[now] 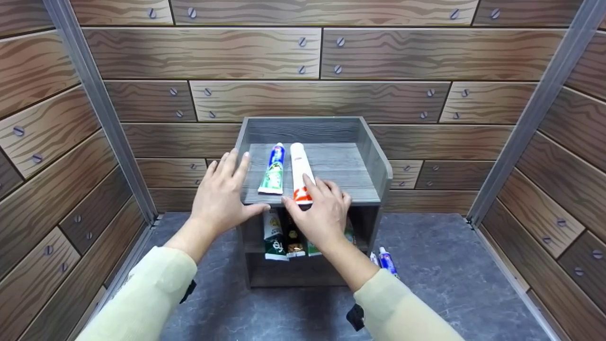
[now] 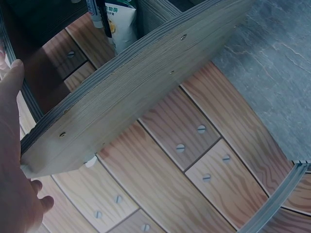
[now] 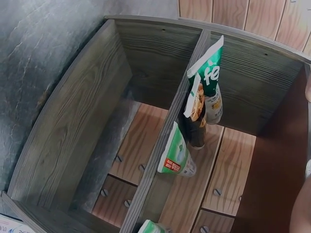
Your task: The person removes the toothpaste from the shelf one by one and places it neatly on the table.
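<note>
- White-and-red tube (image 1: 300, 163): lying on the top shelf (image 1: 341, 166) of the grey cabinet (image 1: 378, 163), mid-frame in the head view, red end toward the bottom of the frame; apparently the piece in hand, placed but perhaps not finally straightened.
- Left grip (image 1: 220, 194), left of centre: fingers spread, holding nothing, thumb near the front edge of the top shelf; contact with the cabinet hard to judge.
- Blue-and-green tube (image 1: 273, 173), just left of the white-and-red tube: lying on the top shelf, apart from both grips; seemingly done.
- White-and-green tube (image 1: 273, 232) and dark-and-gold tube (image 1: 294, 239), lower centre: side by side on the shelf below (image 3: 169, 119); judged already stowed.
- Green-and-white tube (image 3: 179, 153), with a second green tube (image 3: 153, 227) at the bottom of the right wrist view: on that same shelf, likewise seemingly stowed.
- Right grip (image 1: 326, 208), right of centre: forefinger touching the white-and-red tube near its red end, thumb by its lower left corner; cannot tell whether pinching or merely nudging.
- Blue-and-white tube (image 1: 387, 261), lower right: on the floor (image 1: 435, 265) beside the cabinet, next to a paler item (image 1: 374, 258); possibly left to shelve.
</note>
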Demonstrator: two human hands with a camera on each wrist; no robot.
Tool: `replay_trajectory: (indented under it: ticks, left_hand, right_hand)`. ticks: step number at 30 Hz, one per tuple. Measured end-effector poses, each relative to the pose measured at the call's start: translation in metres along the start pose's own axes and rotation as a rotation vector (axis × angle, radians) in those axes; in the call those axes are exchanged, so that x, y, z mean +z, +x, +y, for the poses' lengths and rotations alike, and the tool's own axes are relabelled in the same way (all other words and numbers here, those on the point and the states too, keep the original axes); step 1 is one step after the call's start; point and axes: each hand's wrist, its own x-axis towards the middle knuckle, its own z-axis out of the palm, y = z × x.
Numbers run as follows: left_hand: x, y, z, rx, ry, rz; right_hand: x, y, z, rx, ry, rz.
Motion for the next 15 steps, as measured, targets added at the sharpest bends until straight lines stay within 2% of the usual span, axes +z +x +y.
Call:
replay_trajectory:
  ticks: [15]
  left_hand:
    - [0.0006, 0.0002, 0.0007, -0.006, -0.001, 0.005]
  right_hand:
    - [-0.0033, -0.0014, -0.0008, -0.007, -0.015, 0.001]
